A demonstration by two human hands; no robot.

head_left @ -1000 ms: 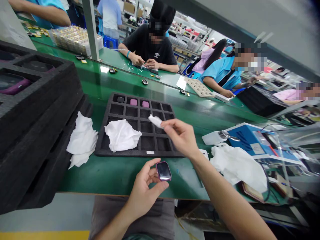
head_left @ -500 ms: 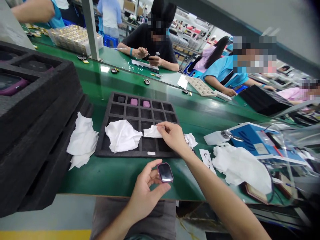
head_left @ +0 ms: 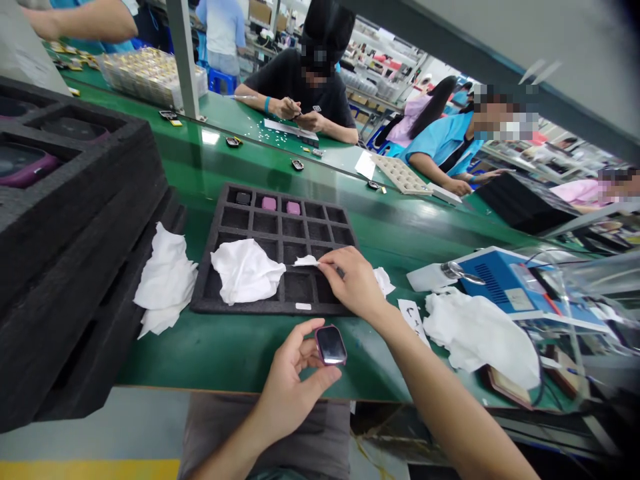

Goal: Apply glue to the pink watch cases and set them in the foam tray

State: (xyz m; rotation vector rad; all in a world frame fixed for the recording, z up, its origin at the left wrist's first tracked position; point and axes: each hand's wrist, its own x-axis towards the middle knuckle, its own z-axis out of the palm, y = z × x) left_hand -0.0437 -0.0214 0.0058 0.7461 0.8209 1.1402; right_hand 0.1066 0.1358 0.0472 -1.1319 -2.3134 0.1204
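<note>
The left hand point(head_left: 295, 380) grips a watch point(head_left: 331, 345) by its edges, thumb on the near side and fingers on the far side. The watch is above the green table point(head_left: 200, 363), just off the near edge of the black tray point(head_left: 265, 307). Its screen faces up towards the camera; its long axis runs away from the person, the far end leaning slightly left.

The right hand point(head_left: 353, 280) has thumb and fingertips pinched together on 1 end of a small wipe point(head_left: 306, 261) over the tray. The wipe's long axis runs left to right, its free end pointing left.

In the tray's far row are 1 black piece point(head_left: 243, 199) and 2 pink pieces point(head_left: 269, 203). A white cloth point(head_left: 247, 272) lies over its left part. Left of the tray are a rag point(head_left: 165, 280) and a foam stack point(head_left: 75, 267); well to the right is a blue box point(head_left: 505, 283).
</note>
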